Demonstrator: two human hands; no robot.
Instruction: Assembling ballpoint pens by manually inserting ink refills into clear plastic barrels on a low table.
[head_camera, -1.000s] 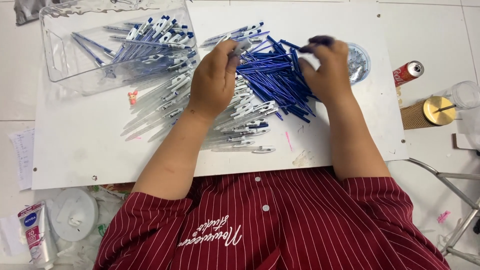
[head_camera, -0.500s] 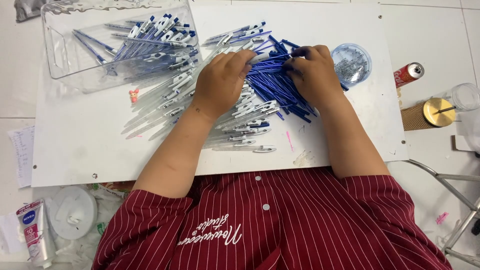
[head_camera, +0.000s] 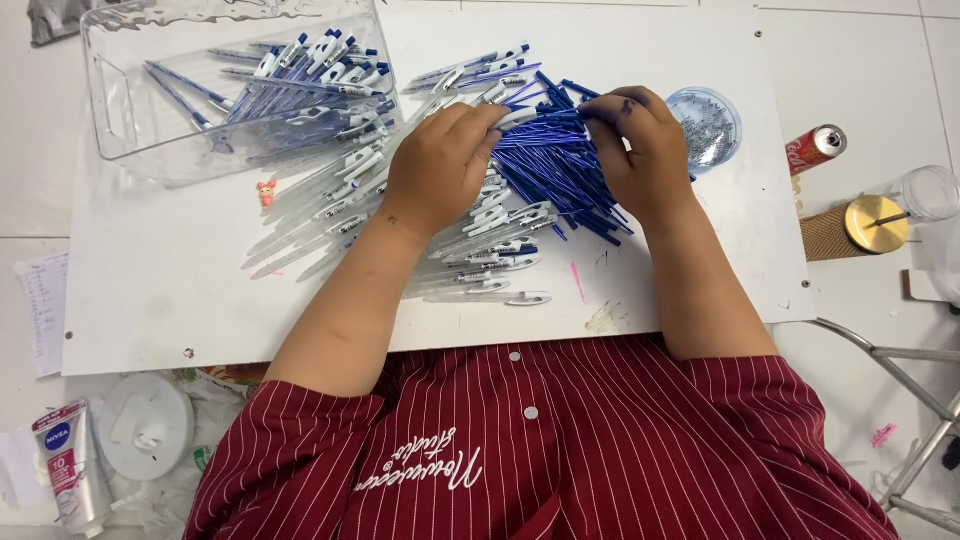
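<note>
Hands meeting over blue ink refills (head_camera: 560, 165) on white worktop (head_camera: 200, 290): left hand (head_camera: 445, 165) pinching clear pen barrel (head_camera: 515, 118), right hand (head_camera: 640, 150) closing on one refill, aligning both.

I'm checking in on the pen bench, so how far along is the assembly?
Done: some assembled pens lie in the clear tray. In hand: the left hand and right hand meet over a pen barrel. Left: a heap of blue refills and many clear barrels on the white board.
</note>
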